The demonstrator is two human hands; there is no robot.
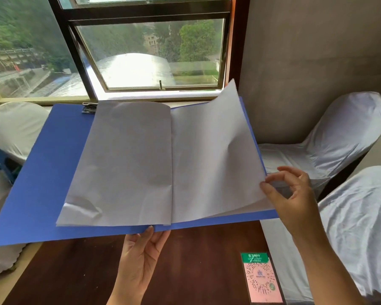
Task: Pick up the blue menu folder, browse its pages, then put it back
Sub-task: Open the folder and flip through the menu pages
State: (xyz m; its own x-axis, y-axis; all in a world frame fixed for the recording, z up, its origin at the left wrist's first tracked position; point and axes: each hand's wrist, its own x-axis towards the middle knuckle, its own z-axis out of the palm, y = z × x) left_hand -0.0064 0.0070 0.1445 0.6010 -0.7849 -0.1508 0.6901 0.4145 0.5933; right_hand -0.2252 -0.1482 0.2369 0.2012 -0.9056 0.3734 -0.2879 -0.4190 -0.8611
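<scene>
The blue menu folder [44, 172] lies open and held up above a dark wooden table [196, 260], with white pages spread over both halves. A metal clip [89, 107] sits at its top left edge. My left hand [141, 254] grips the folder's near edge at the spine from below, thumb on top. My right hand [288, 194] pinches the lower right corner of the top right page [213, 155] between thumb and forefinger. That page is lifted and curls upward at its far corner.
A pink and green QR-code card [262, 278] lies on the table at the near right. Chairs with white covers stand at the right [339, 137], at the near right [361, 227] and at the left [13, 128]. A window [150, 53] is straight ahead.
</scene>
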